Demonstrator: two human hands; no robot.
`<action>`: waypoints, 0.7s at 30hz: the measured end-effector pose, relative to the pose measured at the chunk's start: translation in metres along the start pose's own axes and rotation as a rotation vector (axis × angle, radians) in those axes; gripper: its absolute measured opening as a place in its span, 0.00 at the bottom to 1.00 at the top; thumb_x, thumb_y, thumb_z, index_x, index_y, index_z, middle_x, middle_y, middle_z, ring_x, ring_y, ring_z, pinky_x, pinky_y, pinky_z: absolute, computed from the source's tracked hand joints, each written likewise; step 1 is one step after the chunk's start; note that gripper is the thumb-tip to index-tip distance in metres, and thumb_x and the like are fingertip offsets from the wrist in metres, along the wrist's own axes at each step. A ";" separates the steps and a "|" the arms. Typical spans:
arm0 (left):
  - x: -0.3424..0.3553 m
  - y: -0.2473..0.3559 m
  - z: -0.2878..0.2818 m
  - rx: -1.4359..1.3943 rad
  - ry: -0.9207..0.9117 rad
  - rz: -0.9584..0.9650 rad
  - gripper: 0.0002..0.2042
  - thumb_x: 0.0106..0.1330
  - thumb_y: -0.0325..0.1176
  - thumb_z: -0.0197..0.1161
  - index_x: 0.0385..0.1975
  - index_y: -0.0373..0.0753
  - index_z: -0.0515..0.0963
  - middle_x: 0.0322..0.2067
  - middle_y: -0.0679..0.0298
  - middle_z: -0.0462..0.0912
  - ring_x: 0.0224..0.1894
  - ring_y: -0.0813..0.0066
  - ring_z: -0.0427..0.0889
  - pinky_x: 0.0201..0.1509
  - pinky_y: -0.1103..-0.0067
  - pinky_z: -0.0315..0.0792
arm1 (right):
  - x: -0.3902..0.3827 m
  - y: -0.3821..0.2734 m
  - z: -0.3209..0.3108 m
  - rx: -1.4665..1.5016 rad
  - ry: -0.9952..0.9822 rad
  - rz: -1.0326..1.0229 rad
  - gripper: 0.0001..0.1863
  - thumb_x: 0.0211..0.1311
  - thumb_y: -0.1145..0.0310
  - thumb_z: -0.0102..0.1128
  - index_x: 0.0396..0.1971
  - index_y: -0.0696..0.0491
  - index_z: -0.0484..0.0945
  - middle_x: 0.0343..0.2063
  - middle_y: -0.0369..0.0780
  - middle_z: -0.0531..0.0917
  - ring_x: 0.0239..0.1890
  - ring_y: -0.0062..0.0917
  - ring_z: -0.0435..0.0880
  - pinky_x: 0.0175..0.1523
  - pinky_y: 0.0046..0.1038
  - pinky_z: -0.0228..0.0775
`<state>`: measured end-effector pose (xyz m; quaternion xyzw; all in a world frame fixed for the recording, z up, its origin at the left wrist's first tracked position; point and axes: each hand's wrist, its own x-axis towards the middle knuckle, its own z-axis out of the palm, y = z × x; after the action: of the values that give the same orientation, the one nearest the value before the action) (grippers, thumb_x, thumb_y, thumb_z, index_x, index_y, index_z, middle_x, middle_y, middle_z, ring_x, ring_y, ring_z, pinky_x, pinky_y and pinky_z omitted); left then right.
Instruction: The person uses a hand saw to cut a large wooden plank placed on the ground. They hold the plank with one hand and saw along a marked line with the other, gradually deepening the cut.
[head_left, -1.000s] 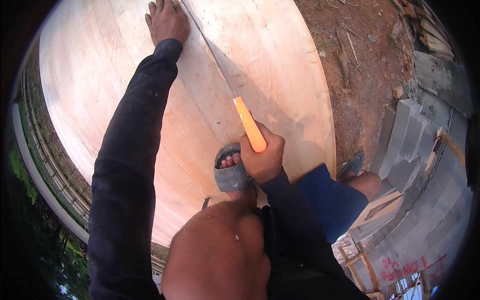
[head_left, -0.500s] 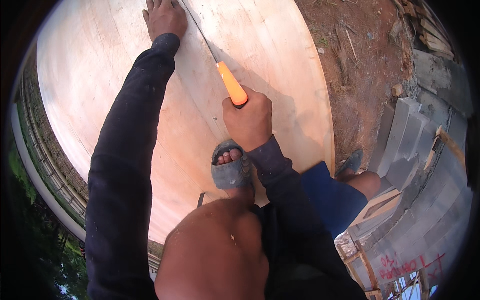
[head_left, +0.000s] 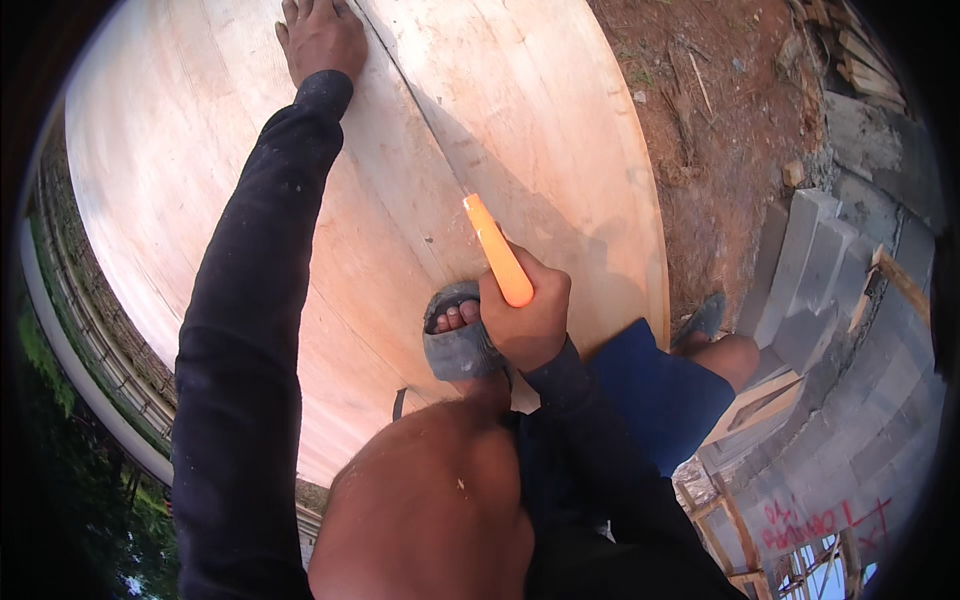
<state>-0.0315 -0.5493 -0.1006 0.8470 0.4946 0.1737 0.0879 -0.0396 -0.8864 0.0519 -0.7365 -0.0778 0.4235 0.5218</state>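
Observation:
My right hand [head_left: 528, 312] grips the orange handle of a handsaw [head_left: 497, 250]. Its thin dark blade runs up and to the left along the pale plywood sheet [head_left: 540, 120], seen nearly edge-on, and its far end leaves the top of the picture. Left of the blade, my left hand [head_left: 322, 42] lies flat on the plywood with the fingers stretched out, pressing on nothing else. The fingertips reach the picture's upper edge. My sandalled foot [head_left: 460, 330] stands on the sheet just left of my right hand.
Reddish bare soil [head_left: 710, 150] lies beyond the sheet's right edge. Grey concrete blocks [head_left: 800, 270] are stacked at the right, near a block wall [head_left: 840, 460] with red marks. Split wood pieces [head_left: 870, 60] lie at the upper right. My other sandalled foot [head_left: 703, 322] is off the sheet.
My right hand has drawn the saw handle back toward me and slightly right, so more blade shows. My left hand stays flat on the plywood.

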 end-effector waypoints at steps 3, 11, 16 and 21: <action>0.003 0.009 0.004 -0.014 0.018 0.039 0.24 0.79 0.37 0.41 0.66 0.26 0.64 0.69 0.42 0.63 0.74 0.46 0.56 0.78 0.60 0.48 | 0.038 -0.004 0.013 -0.290 0.035 -0.136 0.13 0.60 0.78 0.58 0.44 0.64 0.81 0.19 0.40 0.79 0.22 0.16 0.76 0.31 0.24 0.73; 0.007 -0.010 0.006 -0.036 0.080 0.042 0.23 0.78 0.36 0.42 0.65 0.26 0.66 0.68 0.41 0.65 0.73 0.45 0.58 0.77 0.59 0.50 | -0.168 0.022 -0.095 -0.539 0.055 -0.312 0.16 0.54 0.82 0.61 0.45 0.65 0.82 0.23 0.45 0.83 0.21 0.29 0.85 0.30 0.25 0.76; -0.003 -0.009 0.010 -0.003 0.073 0.049 0.22 0.78 0.35 0.44 0.65 0.26 0.67 0.67 0.41 0.66 0.72 0.45 0.60 0.76 0.58 0.52 | -0.066 0.024 -0.038 -0.295 0.089 -0.207 0.10 0.56 0.81 0.60 0.39 0.65 0.82 0.19 0.42 0.80 0.19 0.19 0.79 0.28 0.24 0.72; 0.004 -0.010 0.012 -0.006 0.076 0.095 0.22 0.77 0.35 0.44 0.64 0.26 0.67 0.66 0.41 0.67 0.71 0.44 0.61 0.75 0.58 0.53 | 0.010 0.014 0.005 -0.210 -0.001 -0.069 0.17 0.57 0.80 0.60 0.48 0.64 0.81 0.20 0.42 0.81 0.22 0.16 0.78 0.29 0.24 0.73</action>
<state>-0.0327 -0.5403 -0.1139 0.8621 0.4564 0.2110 0.0631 -0.0412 -0.8837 0.0339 -0.7838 -0.1473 0.3950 0.4561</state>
